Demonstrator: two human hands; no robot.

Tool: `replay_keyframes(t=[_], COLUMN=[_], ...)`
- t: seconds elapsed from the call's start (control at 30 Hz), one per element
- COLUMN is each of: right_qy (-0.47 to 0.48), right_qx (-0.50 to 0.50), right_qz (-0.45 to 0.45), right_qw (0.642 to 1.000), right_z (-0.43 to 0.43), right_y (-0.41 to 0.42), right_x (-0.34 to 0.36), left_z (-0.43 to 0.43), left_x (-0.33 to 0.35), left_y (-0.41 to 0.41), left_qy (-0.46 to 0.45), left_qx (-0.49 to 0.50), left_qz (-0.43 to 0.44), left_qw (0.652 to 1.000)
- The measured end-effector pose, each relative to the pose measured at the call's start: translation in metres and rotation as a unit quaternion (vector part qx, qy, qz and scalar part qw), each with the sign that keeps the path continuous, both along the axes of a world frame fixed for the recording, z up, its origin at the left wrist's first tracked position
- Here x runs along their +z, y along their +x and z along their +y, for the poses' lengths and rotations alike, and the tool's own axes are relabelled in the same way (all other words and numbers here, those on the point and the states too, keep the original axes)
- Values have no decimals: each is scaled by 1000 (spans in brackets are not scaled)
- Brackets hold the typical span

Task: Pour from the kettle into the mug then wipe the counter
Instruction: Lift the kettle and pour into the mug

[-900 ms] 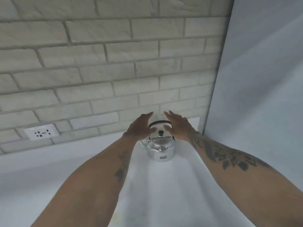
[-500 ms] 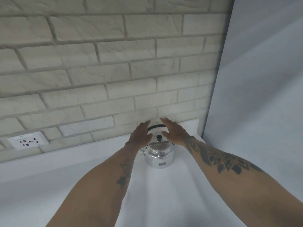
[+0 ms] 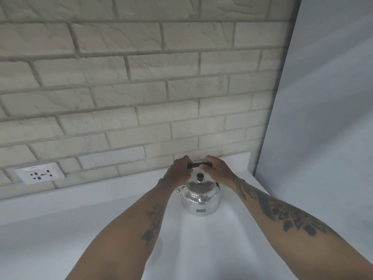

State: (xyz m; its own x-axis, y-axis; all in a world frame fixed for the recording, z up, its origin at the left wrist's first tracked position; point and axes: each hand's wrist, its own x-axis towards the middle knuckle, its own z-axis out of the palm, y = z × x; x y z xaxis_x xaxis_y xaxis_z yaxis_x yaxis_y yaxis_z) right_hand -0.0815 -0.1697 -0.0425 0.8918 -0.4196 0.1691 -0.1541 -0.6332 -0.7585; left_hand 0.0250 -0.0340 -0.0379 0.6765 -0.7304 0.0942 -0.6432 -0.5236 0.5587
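Note:
A shiny steel kettle [image 3: 198, 201] with a black lid knob stands on the white counter [image 3: 201, 249] near the back wall. Its black handle [image 3: 199, 165] arches over the lid. My left hand [image 3: 177, 174] grips the handle's left end and my right hand [image 3: 217, 172] grips its right end, fingers curled around it. The spout, at the kettle's left, is mostly hidden behind my left wrist. No mug or cloth is in view.
A pale brick wall [image 3: 131, 87] rises right behind the kettle, with a white power socket [image 3: 40, 174] at the left. A plain white panel [image 3: 323, 118] closes off the right side, close to the kettle.
Both hands were open and hovering on either side of the handle; they have closed onto its two ends. The view has tilted up slightly.

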Motion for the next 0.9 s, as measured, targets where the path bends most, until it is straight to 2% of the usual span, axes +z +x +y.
replay_keyframes(t=[0.33, 0.53, 0.73, 0.83, 0.9], right_qy=[13, 23, 2, -14, -28], right_qx=[53, 95, 149, 163, 168], right_qz=[-82, -97, -92, -79, -65], right_qw=[995, 990, 984, 983, 983], right_z=[51, 93, 134, 148, 157], right_y=[-18, -24, -29, -32, -34], right_x=[60, 87, 105, 109, 112], left_z=[71, 129, 190, 229, 259], left_x=[81, 104, 93, 69, 49], left_y=[-16, -34, -41, -39, -43], left_qy=[6, -34, -88, -124, -105], left_qx=[-54, -27, 22, 36, 62], left_qz=[-19, 5, 49, 108, 113], left_qw=[998, 999, 995, 986, 986])
